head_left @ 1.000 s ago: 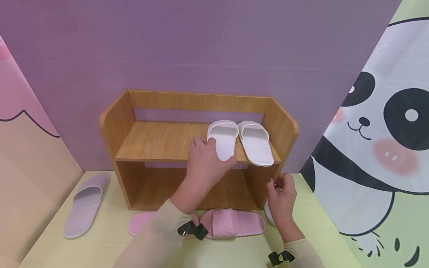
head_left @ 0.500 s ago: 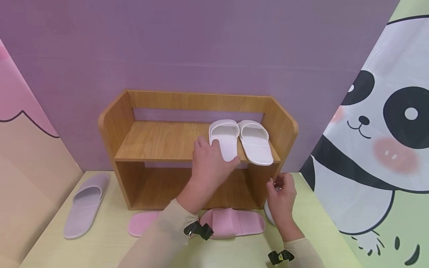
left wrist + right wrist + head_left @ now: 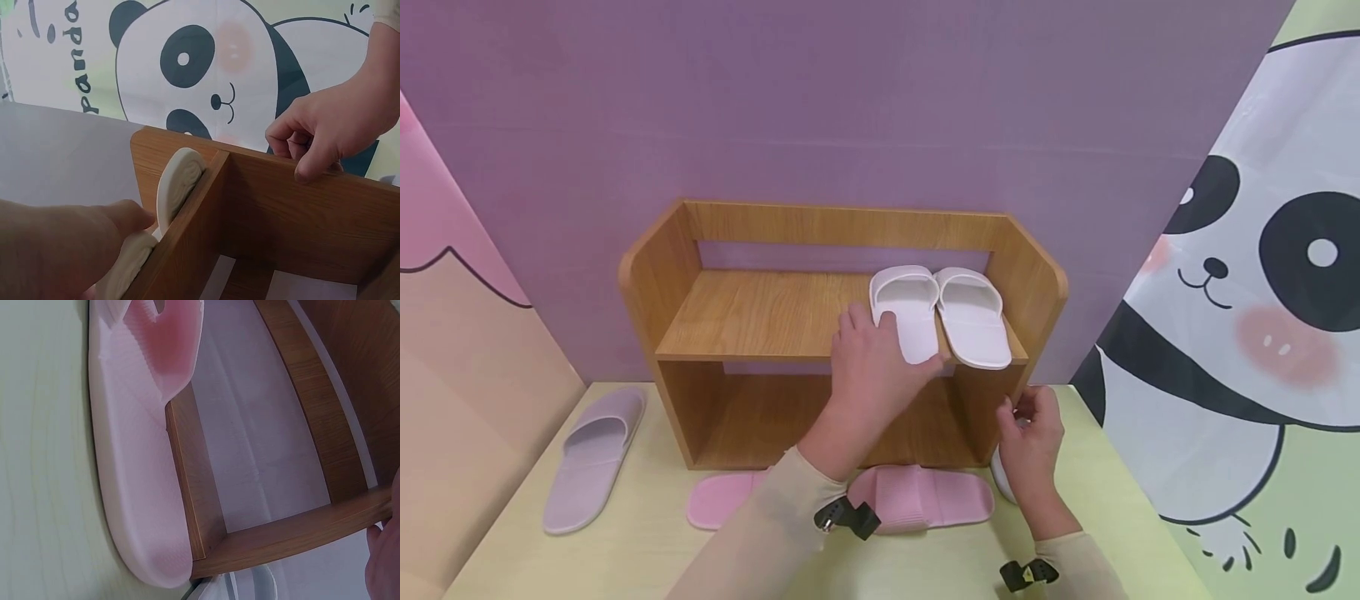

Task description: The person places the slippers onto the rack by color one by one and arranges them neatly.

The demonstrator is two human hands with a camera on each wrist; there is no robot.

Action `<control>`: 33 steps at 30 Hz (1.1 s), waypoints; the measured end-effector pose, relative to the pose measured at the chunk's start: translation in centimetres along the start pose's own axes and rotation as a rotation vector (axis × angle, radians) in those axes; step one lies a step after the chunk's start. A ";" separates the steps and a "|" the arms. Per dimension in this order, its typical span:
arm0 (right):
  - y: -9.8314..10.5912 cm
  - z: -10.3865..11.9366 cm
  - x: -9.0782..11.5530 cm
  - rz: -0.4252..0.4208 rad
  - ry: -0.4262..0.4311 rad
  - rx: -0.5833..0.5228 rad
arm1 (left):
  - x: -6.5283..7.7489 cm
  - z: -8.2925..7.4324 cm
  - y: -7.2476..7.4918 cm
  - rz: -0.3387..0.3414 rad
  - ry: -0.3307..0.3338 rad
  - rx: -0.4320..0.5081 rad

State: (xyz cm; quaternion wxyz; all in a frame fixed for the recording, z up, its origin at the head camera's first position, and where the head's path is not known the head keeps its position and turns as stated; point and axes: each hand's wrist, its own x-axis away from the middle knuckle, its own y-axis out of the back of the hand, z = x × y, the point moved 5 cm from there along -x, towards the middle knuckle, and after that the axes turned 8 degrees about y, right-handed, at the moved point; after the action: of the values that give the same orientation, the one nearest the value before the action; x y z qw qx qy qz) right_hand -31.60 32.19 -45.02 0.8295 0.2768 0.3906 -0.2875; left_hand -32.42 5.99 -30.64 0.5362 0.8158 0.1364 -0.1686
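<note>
A pair of white slippers stands toe-inward on the upper board of a small wooden shoe rack (image 3: 760, 312). My left hand (image 3: 872, 367) holds the left white slipper (image 3: 919, 333), fingers along its left side and thumb by its heel. The right white slipper (image 3: 974, 329) sits beside it, near the rack's right side; their toe straps touch. My right hand (image 3: 1033, 442) grips the front edge of the rack's right side panel; in the left wrist view the thumb (image 3: 309, 165) lies over that edge. Some right fingers are hidden in the head view.
On the table, two pink slippers lie before the rack, the right one (image 3: 955, 498) fully visible, the left one (image 3: 722, 500) partly behind my left arm. A lilac slipper (image 3: 595, 467) lies at left. A pale slipper (image 3: 1000, 479) is partly hidden behind my right hand.
My left hand has moved slightly right, sliding the left white slipper closer to the right one. The right hand has stayed at the side panel.
</note>
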 end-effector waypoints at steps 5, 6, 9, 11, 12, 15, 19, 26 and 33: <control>0.1 0.2 0.0 -0.008 0.001 -0.006 | 0.1 0.1 0.2 -0.001 -0.025 -0.013; 0.1 0.2 0.0 -0.012 0.002 -0.009 | 0.2 0.2 0.2 -0.001 -0.027 -0.004; 0.1 0.2 -0.1 -0.013 0.000 -0.009 | 0.2 0.3 0.3 -0.002 -0.035 0.015; 0.0 0.2 0.0 -0.010 -0.003 -0.005 | 0.2 0.4 0.3 0.003 -0.036 0.028; 0.0 0.2 0.0 -0.007 -0.005 -0.004 | 0.3 0.4 0.3 0.006 -0.035 0.034; -0.1 0.1 0.1 -0.002 -0.012 0.000 | 0.3 0.6 0.3 0.015 -0.035 0.056; -0.1 0.1 0.1 -0.003 -0.015 -0.002 | 0.4 0.8 0.3 0.025 -0.041 0.095; -0.1 0.1 0.0 -0.005 -0.008 -0.006 | 0.6 1.0 0.7 0.030 -0.061 0.172; -0.2 -0.1 0.0 -0.006 -0.018 -0.016 | 0.7 1.1 0.9 0.044 -0.089 0.198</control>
State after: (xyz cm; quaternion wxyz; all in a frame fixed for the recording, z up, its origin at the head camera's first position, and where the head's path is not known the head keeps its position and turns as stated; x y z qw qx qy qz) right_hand -31.77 32.08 -45.12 0.8342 0.2665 0.3864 -0.2893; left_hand -31.57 4.63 -30.55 0.4619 0.8593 0.0773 -0.2056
